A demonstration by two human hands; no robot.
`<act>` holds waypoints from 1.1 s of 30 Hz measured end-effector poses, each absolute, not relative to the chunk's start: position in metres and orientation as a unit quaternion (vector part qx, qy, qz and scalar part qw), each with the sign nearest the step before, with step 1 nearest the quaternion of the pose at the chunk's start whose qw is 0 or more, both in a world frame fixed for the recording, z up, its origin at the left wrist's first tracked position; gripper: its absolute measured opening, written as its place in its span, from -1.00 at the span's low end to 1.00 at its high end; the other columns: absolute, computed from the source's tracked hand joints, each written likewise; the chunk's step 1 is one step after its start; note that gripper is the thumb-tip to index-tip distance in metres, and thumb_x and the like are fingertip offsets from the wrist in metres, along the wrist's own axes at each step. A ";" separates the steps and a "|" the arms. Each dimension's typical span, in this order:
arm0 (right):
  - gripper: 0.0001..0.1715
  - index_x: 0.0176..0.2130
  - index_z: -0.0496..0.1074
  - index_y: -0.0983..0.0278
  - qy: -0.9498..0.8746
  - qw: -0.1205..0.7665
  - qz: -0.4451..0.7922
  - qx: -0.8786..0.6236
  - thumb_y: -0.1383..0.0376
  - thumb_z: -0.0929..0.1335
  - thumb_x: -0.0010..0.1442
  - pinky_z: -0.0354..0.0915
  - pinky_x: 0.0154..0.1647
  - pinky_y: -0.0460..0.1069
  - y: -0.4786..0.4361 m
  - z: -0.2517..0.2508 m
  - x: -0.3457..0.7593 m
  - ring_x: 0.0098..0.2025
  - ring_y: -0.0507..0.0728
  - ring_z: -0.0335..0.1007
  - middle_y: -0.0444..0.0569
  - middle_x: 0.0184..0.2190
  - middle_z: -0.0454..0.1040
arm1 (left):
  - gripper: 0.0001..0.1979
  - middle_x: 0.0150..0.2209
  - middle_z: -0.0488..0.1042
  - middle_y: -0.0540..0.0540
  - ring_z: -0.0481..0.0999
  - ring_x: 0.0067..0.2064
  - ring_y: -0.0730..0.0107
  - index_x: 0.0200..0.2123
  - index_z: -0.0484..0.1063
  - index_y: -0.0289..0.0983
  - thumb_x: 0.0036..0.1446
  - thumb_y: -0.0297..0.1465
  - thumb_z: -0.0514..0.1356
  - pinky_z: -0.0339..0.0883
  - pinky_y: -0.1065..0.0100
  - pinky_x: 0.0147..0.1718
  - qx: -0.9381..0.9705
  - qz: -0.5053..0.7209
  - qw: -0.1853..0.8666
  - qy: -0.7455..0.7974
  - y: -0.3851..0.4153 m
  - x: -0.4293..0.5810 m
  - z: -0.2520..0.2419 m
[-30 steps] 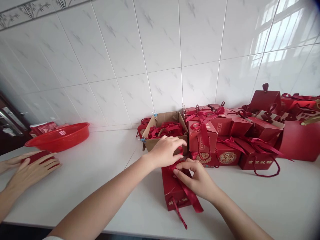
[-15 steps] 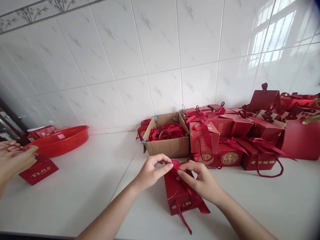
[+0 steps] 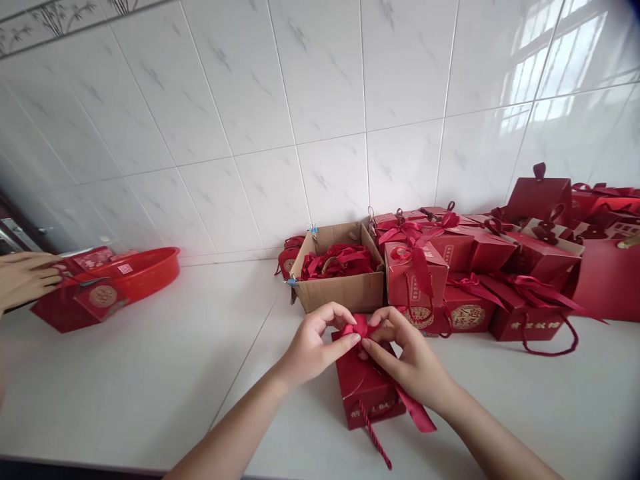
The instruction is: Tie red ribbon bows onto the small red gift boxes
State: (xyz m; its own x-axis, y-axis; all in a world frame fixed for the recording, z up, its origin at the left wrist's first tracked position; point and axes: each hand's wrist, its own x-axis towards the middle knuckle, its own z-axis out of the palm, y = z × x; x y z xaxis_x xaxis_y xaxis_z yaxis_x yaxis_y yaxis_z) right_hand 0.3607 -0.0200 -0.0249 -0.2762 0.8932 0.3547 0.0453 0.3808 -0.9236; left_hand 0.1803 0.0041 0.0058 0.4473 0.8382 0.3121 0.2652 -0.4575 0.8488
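A small red gift box (image 3: 365, 390) with gold print lies on the white counter (image 3: 150, 373) in front of me. A red ribbon (image 3: 361, 328) crosses its top and trails off the front right corner. My left hand (image 3: 315, 343) pinches a ribbon loop at the box's far edge. Facing it, my right hand (image 3: 405, 350) pinches the other loop, fingertips almost touching. A twisted red cord (image 3: 374, 439) hangs from the box's front.
An open cardboard box (image 3: 343, 290) full of red ribbons stands just behind. Several finished red gift boxes (image 3: 450, 267) pile up at right. Another person's hand (image 3: 25, 277) holds a red box (image 3: 83, 303) at far left, next to a red basin (image 3: 145, 270).
My hands drew together and formed ribbon loops over the box; the left one came back from the cardboard box. The other person lifted their red box and tilted it.
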 end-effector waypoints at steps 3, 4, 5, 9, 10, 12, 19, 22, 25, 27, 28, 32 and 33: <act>-0.82 -0.14 0.19 0.17 -0.684 0.492 0.400 -0.361 0.26 0.28 0.24 0.24 -0.31 -0.05 -0.022 -0.027 0.360 -0.37 0.08 0.43 -0.17 -0.47 0.53 | -0.91 -0.37 0.38 0.00 0.36 -0.29 0.45 -0.35 0.34 -0.27 0.10 -0.41 0.21 0.26 0.39 -0.25 0.755 0.386 0.377 0.372 0.004 0.184 0.004; -0.81 -0.12 0.21 0.17 -0.696 0.485 0.380 -0.368 0.26 0.28 0.24 0.23 -0.28 -0.03 -0.023 -0.028 0.361 -0.36 0.07 0.43 -0.17 -0.46 0.53 | -0.90 -0.37 0.37 0.00 0.36 -0.29 0.45 -0.37 0.33 -0.28 0.10 -0.41 0.22 0.26 0.39 -0.25 0.752 0.390 0.379 0.373 0.003 0.185 0.004; -0.80 -0.10 0.24 0.17 -0.706 0.479 0.363 -0.376 0.26 0.27 0.24 0.22 -0.25 -0.02 -0.023 -0.028 0.361 -0.35 0.07 0.43 -0.17 -0.45 0.53 | -0.89 -0.37 0.37 0.00 0.36 -0.29 0.45 -0.38 0.32 -0.28 0.09 -0.41 0.22 0.27 0.39 -0.25 0.748 0.392 0.386 0.372 0.003 0.186 0.004; -0.80 -0.09 0.30 0.17 -0.720 0.468 0.332 -0.390 0.25 0.27 0.25 0.19 -0.21 0.00 -0.024 -0.031 0.361 -0.37 0.08 0.42 -0.16 -0.43 0.53 | -0.83 -0.34 0.36 -0.01 0.38 -0.31 0.47 -0.42 0.22 -0.27 0.10 -0.41 0.21 0.29 0.40 -0.28 0.727 0.382 0.453 0.347 0.001 0.187 0.005; -0.79 -0.09 0.30 0.17 -0.721 0.467 0.329 -0.392 0.24 0.27 0.25 0.19 -0.22 0.01 -0.024 -0.032 0.361 -0.38 0.08 0.41 -0.16 -0.44 0.52 | -0.82 -0.34 0.36 -0.01 0.39 -0.32 0.48 -0.42 0.21 -0.27 0.10 -0.41 0.21 0.29 0.41 -0.30 0.721 0.378 0.470 0.341 0.001 0.186 0.006; -0.78 -0.08 0.31 0.17 -0.719 0.470 0.325 -0.396 0.23 0.27 0.24 0.19 -0.22 0.02 -0.024 -0.033 0.361 -0.38 0.08 0.40 -0.17 -0.45 0.52 | -0.80 -0.35 0.35 0.00 0.40 -0.32 0.49 -0.43 0.20 -0.27 0.09 -0.42 0.22 0.29 0.42 -0.31 0.713 0.371 0.495 0.331 0.000 0.185 0.008; -0.84 -0.19 0.44 0.13 -0.715 0.490 0.271 -0.419 0.24 0.29 0.22 0.11 -0.11 0.09 -0.024 -0.031 0.360 -0.33 0.11 0.41 -0.16 -0.36 0.57 | -0.83 -0.29 0.30 0.00 0.34 -0.21 0.46 -0.33 0.25 -0.26 0.04 -0.53 0.21 0.27 0.39 -0.19 0.753 0.347 0.463 0.313 -0.005 0.183 0.012; -0.83 -0.23 0.49 0.11 -0.726 0.499 0.214 -0.423 0.29 0.30 0.21 0.07 -0.09 0.11 -0.025 -0.028 0.361 -0.35 0.10 0.40 -0.18 -0.36 0.58 | -0.85 -0.31 0.29 0.01 0.32 -0.23 0.47 -0.33 0.24 -0.25 0.06 -0.54 0.18 0.25 0.39 -0.20 0.768 0.355 0.420 0.328 -0.007 0.185 0.008; -0.82 -0.27 0.52 0.14 -0.731 0.504 0.180 -0.423 0.31 0.31 0.20 0.09 -0.18 0.09 -0.026 -0.026 0.361 -0.40 0.09 0.34 -0.16 -0.45 0.55 | -0.88 -0.35 0.27 0.03 0.29 -0.30 0.48 -0.33 0.23 -0.25 0.09 -0.51 0.16 0.24 0.40 -0.26 0.770 0.371 0.391 0.341 -0.007 0.187 0.002; -0.82 -0.27 0.53 0.17 -0.734 0.506 0.158 -0.425 0.32 0.31 0.19 0.09 -0.22 0.08 -0.027 -0.026 0.361 -0.42 0.09 0.31 -0.14 -0.50 0.51 | -0.89 -0.37 0.27 0.04 0.27 -0.33 0.49 -0.33 0.23 -0.25 0.10 -0.50 0.16 0.24 0.41 -0.30 0.769 0.378 0.382 0.346 -0.006 0.188 -0.002; -0.81 -0.26 0.54 0.18 -0.737 0.507 0.145 -0.422 0.33 0.31 0.19 0.09 -0.23 0.08 -0.027 -0.026 0.361 -0.43 0.09 0.30 -0.13 -0.51 0.50 | -0.89 -0.38 0.27 0.04 0.27 -0.34 0.49 -0.34 0.23 -0.25 0.10 -0.50 0.15 0.24 0.41 -0.31 0.768 0.381 0.379 0.348 -0.005 0.189 -0.003; -0.81 -0.25 0.53 0.21 -0.748 0.512 0.113 -0.407 0.37 0.32 0.18 0.11 -0.22 0.09 -0.027 -0.027 0.361 -0.39 0.10 0.31 -0.11 -0.47 0.53 | -0.91 -0.40 0.31 0.03 0.31 -0.36 0.50 -0.38 0.25 -0.26 0.07 -0.54 0.12 0.26 0.42 -0.33 0.761 0.395 0.365 0.363 -0.002 0.190 -0.007; -0.81 -0.25 0.53 0.21 -0.748 0.513 0.117 -0.405 0.38 0.32 0.17 0.12 -0.21 0.10 -0.026 -0.028 0.361 -0.39 0.10 0.32 -0.11 -0.46 0.54 | -0.91 -0.40 0.32 0.03 0.32 -0.35 0.49 -0.38 0.25 -0.26 0.06 -0.55 0.12 0.27 0.42 -0.33 0.759 0.400 0.359 0.367 -0.001 0.191 -0.007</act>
